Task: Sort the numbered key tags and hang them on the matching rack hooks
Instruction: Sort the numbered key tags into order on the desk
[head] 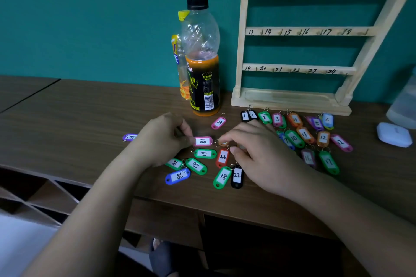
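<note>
The pink tag marked 18 (203, 141) sits mid-desk, its left end pinched by the left hand (161, 139). At three o'clock the right hand (258, 153) arches over an orange tag (222, 143), fingers curled; whether they grip it I cannot tell. Other numbered tags are scattered on the brown desk (78, 119). The wooden rack (292, 99) stands at one o'clock and a bottle (202, 74) at twelve.

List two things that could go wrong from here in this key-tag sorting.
1. The pink tag pinched by the left hand shows its number upside down; a green tag marked 18 lies nearby, so it might be misread.
2. The bottle stands beside the rack; a reach could topple it.
</note>
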A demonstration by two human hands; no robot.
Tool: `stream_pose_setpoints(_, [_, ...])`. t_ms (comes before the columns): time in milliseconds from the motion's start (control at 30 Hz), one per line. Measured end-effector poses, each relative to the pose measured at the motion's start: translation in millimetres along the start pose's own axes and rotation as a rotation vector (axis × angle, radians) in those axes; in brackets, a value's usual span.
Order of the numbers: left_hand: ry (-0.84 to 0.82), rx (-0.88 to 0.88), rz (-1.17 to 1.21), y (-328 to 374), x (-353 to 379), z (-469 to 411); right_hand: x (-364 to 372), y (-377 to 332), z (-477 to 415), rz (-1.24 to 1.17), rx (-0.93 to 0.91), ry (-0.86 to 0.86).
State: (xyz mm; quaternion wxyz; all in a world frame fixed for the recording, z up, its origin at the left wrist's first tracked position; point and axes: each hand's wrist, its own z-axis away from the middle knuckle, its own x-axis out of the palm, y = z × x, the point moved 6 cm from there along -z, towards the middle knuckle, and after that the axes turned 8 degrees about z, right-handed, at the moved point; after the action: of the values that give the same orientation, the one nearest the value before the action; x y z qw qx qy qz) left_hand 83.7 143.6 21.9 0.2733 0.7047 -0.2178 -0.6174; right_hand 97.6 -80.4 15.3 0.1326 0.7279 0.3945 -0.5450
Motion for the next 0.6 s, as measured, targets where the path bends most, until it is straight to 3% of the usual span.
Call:
stream_pose_setpoints(233, [0.001,-0.009,0.359,9,1,15,-10,3,-2,-0.234,0.158,0.08])
stream_pose_setpoints(600, [-0.135,0.098,0.366,49,25,30,-22,15,1,-0.651,0.322,0.091])
